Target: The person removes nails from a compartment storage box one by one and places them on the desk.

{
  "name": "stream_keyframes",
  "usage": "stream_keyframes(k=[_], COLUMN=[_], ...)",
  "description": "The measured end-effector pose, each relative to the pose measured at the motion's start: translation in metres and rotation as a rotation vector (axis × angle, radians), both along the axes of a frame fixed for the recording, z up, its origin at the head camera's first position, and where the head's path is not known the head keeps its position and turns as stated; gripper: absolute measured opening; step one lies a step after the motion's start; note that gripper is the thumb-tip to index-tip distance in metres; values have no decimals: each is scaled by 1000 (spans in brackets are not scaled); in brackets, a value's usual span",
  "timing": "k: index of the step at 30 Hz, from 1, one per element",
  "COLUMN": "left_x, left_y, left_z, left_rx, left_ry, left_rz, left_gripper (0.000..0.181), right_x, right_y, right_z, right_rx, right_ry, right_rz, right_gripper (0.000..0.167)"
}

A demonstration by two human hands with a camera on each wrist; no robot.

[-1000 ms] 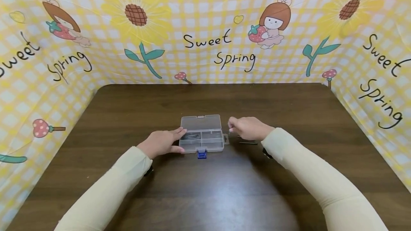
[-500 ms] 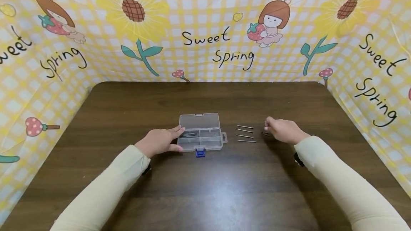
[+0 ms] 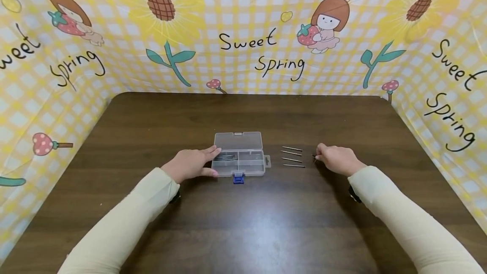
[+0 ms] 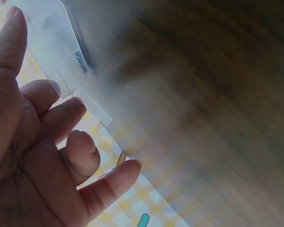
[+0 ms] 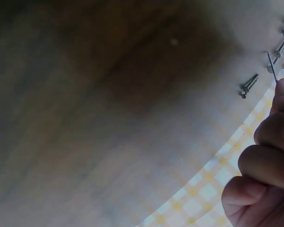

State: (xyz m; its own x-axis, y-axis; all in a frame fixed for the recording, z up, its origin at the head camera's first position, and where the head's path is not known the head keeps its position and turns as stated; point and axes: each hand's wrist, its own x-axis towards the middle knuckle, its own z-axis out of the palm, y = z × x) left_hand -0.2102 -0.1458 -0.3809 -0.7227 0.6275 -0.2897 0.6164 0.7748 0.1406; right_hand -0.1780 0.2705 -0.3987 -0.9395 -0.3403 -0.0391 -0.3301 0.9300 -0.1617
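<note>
In the head view the left hand (image 3: 190, 163) holds the left side of a clear plastic box (image 3: 251, 170), its thumb at the front corner and fingers farther back. The box's lid (image 3: 238, 141) stands open, and thin metal nails (image 3: 225, 157) lie in its back left compartment. Right of the box, the right hand (image 3: 336, 159) is low over the table. In the right wrist view that hand (image 5: 270, 165) pinches a thin pointed metal piece (image 5: 272, 66) between its fingertips, while a few small nails (image 5: 248, 86) lie on the table close by.
Several longer nails (image 3: 292, 154) lie in a column between the box and the right hand. The box has a blue latch (image 3: 238, 178) in front and a clear hanging tab (image 3: 268, 161) at its right. A checked cloth (image 3: 243, 67) surrounds the table's back and sides.
The right hand has moved from beside the box to the right, past the row of longer nails, and now pinches a thin metal piece. The left hand has stayed on the box.
</note>
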Motion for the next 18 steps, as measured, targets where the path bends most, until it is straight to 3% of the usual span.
stream_keyframes(k=[8,13,18], left_x=[-1,-2,-3], left_y=[0,0,0], left_z=[2,1,0], left_rx=[-14,-22,-24], left_ry=[-25,-35,-45], left_rz=[10,16,16], left_gripper=[79,79,80], right_x=[4,3,3], right_y=[4,11,12], right_z=[-1,-2,2], right_rx=[65,124,135], right_ry=[36,20,-6], right_rz=[43,96,98], right_gripper=[18,19,16])
